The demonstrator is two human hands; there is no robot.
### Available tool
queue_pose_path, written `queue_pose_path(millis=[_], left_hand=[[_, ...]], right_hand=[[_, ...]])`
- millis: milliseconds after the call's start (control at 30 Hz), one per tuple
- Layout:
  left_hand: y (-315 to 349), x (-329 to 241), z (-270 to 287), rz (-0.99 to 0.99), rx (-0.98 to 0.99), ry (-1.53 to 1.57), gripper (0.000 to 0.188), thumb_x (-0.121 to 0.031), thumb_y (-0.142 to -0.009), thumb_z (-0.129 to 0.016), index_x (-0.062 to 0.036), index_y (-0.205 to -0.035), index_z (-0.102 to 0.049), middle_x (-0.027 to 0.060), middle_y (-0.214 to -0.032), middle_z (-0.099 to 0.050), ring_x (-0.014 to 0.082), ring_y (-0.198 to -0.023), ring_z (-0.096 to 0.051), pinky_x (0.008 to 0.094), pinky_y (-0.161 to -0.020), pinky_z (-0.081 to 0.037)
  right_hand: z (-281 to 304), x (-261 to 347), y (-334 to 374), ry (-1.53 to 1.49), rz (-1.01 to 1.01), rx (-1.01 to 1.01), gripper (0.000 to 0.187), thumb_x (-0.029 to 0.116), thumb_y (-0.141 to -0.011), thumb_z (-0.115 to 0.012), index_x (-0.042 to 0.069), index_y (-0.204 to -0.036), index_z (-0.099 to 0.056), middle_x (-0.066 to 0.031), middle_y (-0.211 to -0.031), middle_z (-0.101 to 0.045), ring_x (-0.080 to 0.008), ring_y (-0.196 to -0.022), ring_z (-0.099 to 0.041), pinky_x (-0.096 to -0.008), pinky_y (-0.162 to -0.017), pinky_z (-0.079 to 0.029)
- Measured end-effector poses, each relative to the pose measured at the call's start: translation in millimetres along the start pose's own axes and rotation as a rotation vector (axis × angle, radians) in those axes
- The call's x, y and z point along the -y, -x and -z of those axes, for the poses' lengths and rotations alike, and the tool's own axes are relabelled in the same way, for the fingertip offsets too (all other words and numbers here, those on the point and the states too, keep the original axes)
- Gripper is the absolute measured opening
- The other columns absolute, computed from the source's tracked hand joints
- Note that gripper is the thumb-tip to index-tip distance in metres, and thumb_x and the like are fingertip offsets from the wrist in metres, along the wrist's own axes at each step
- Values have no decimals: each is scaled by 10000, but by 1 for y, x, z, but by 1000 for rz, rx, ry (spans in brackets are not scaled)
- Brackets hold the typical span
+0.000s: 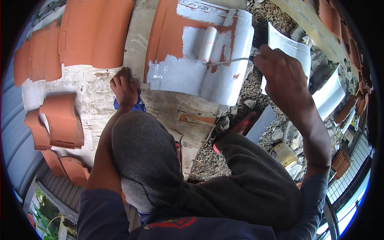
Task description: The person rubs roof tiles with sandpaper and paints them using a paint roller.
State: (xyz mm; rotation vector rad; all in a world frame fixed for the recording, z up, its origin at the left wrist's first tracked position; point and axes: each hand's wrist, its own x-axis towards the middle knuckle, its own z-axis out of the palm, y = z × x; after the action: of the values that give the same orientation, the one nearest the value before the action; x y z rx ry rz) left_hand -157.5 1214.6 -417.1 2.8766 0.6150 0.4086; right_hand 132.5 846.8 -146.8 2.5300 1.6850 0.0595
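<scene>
My right hand is closed round the handle of a paint roller, its thin wire arm reaching left. The white roller lies against a curved roof tile, terracotta-coloured and partly coated in pale grey-white paint. Bare orange shows along the tile's upper left and in patches under the roller. My left hand rests on the worn plywood board, left of that tile, its fingers curled in. Whether anything is inside them is hidden. Blue cloth lies beside its wrist.
Unpainted tiles stand at the upper left, and smaller tile pieces lie below. White-coated tiles sit on gravel and rocks at the right. A paint can stands near my right knee. My bent legs are close to the board.
</scene>
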Motion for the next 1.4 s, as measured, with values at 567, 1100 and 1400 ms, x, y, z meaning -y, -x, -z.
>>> queue_pose_path(millis=[567, 1100, 1400], left_hand=[[1, -11, 5, 179, 76, 51, 523, -264, -892, -583, -125, -1394, -535, 98, -1438, -504, 383, -1271, -478, 549, -1101, -377], [2, -8, 12, 243, 182, 84, 450, -293, -889, -592, -73, -1281, -562, 137, -1428, -510, 391, -1263, -482, 544, -1094, -388], [0, -4, 14, 227, 150, 74, 434, -310, -890, -588, -67, -1249, -567, 155, -1401, -516, 398, -1246, -491, 551, -1083, -392]], right_hand=[[80, 50, 68, -1374, -1102, 334, 179, 135, -1011, -642, 44, -1151, -577, -30, -842, -610, -116, -638, -608, -287, -502, -503], [-75, 115, -75, -1564, -1448, -319, 185, 214, -1042, -602, 56, -970, -537, -31, -741, -517, -171, -575, -551, -353, -491, -472], [-68, 119, -79, -1374, -1455, -287, 190, 190, -1054, -594, 44, -953, -528, -32, -713, -515, -163, -526, -533, -355, -463, -477]])
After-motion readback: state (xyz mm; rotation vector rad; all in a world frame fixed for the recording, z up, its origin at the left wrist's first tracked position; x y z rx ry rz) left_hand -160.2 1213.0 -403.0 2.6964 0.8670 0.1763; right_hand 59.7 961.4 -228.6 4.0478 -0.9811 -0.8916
